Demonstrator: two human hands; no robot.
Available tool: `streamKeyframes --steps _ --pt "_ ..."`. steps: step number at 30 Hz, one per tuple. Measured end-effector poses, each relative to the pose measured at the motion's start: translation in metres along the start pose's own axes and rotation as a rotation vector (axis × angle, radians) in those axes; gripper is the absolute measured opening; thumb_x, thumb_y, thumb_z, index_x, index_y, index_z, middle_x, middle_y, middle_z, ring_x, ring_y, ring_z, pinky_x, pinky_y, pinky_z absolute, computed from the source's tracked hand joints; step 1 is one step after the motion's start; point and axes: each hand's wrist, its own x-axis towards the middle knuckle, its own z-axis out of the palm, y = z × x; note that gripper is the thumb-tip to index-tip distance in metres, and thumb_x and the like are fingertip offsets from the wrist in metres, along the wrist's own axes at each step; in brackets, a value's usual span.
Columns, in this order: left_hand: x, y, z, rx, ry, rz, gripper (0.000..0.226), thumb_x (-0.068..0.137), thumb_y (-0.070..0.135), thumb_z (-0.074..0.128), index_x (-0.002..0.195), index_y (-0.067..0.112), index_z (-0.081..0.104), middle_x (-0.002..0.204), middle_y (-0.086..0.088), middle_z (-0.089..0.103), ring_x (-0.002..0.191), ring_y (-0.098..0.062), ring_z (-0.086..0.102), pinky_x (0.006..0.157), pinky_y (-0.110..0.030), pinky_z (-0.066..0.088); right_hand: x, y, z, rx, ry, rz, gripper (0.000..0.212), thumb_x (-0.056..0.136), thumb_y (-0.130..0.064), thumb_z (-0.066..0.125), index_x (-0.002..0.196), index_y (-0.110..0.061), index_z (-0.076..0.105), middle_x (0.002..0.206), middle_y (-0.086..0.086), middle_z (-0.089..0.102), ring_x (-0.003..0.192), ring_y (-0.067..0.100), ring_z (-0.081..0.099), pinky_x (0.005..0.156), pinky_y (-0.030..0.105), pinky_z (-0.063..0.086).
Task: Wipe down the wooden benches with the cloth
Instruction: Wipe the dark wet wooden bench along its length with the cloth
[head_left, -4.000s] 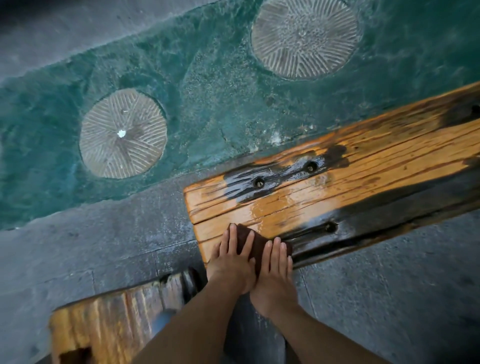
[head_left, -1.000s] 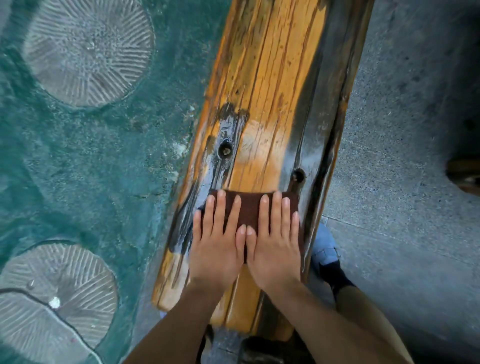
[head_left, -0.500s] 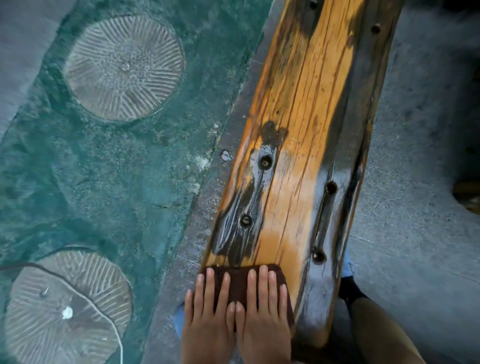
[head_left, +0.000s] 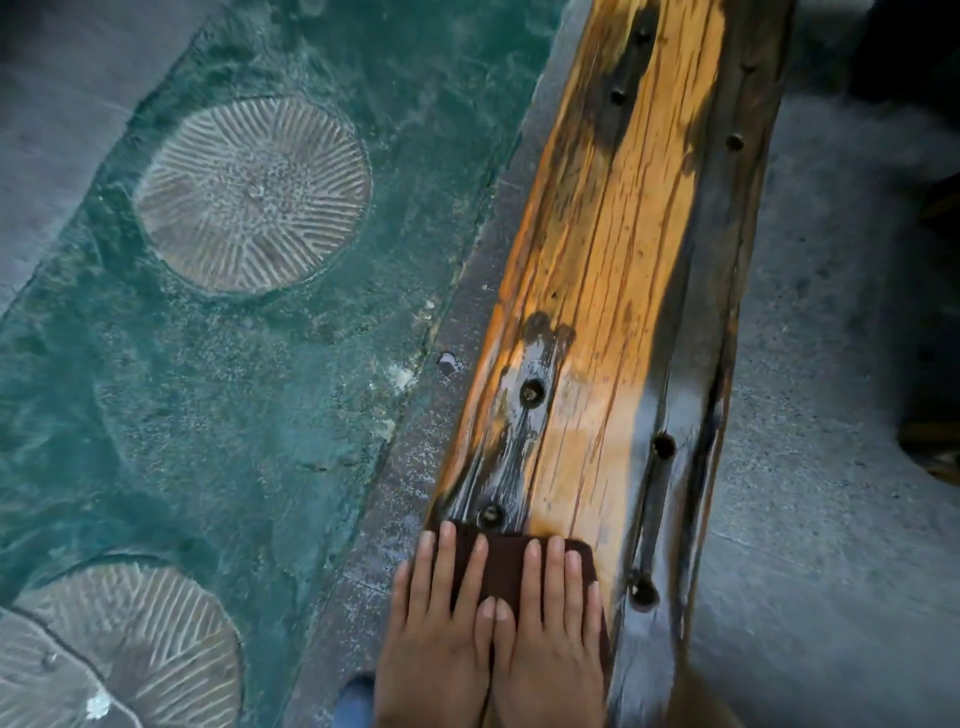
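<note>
Dark brown cloth (head_left: 506, 566) flat on wet, glossy bench (head_left: 613, 291), 6 o'clock in view. Pressing it, fingers straight: left hand (head_left: 436, 639), right hand (head_left: 550, 644), side by side. Cloth mostly hidden underneath; wrists cut off.

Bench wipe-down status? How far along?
Done: the near part of the bench shines wet around the bolt holes, so it looks wiped.
In hand: the left hand and right hand press flat on the cloth at the near end.
Left: the far end looks dull and dry, probably unwiped. Other benches can't be judged from this view.
</note>
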Motion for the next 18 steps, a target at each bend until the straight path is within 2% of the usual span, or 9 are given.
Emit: streamKeyframes --steps 7,12,15,18 --pt "0.095 0.027 -0.028 0.075 -0.080 0.087 0.056 0.099 0.038 0.020 0.150 0.015 0.016 0.154 -0.017 0.019 0.143 -0.032 0.018 0.112 -0.046 0.013 0.086 0.011 -0.018 0.046 -0.028 0.002 0.060 0.099 -0.041 0.016 0.149 -0.009 0.022 0.157 0.010 0.018 0.145 0.024 0.013 0.113 0.047 0.015" --pt "0.140 0.037 -0.029 0.057 -0.057 0.117 0.056 0.101 0.040 0.016 0.152 0.016 0.007 0.157 -0.016 0.008 0.146 -0.029 0.003 0.113 -0.043 0.012 0.132 0.019 -0.027 0.054 -0.007 -0.002 0.060 0.097 -0.040 0.025 0.149 -0.010 0.022 0.157 0.009 0.018 0.145 0.021 0.010 0.114 0.045 0.013" --pt "0.166 0.042 -0.029 0.055 -0.048 0.130 0.057 0.102 0.039 0.018 0.152 0.015 0.007 0.158 -0.017 0.008 0.146 -0.029 0.000 0.114 -0.043 0.012 0.159 0.021 -0.034 0.055 -0.002 -0.006 0.060 0.097 -0.040 0.024 0.149 -0.011 0.020 0.157 0.008 0.016 0.146 0.022 0.009 0.114 0.045 0.011" --pt "0.194 0.048 -0.032 0.087 -0.064 0.138 0.057 0.102 0.039 0.015 0.152 0.014 0.003 0.158 -0.017 0.003 0.146 -0.029 -0.003 0.118 -0.047 0.015 0.186 0.024 -0.041 0.051 -0.039 -0.018 0.060 0.098 -0.042 0.018 0.151 -0.015 0.007 0.159 0.005 0.002 0.146 0.020 -0.004 0.116 0.044 0.003"
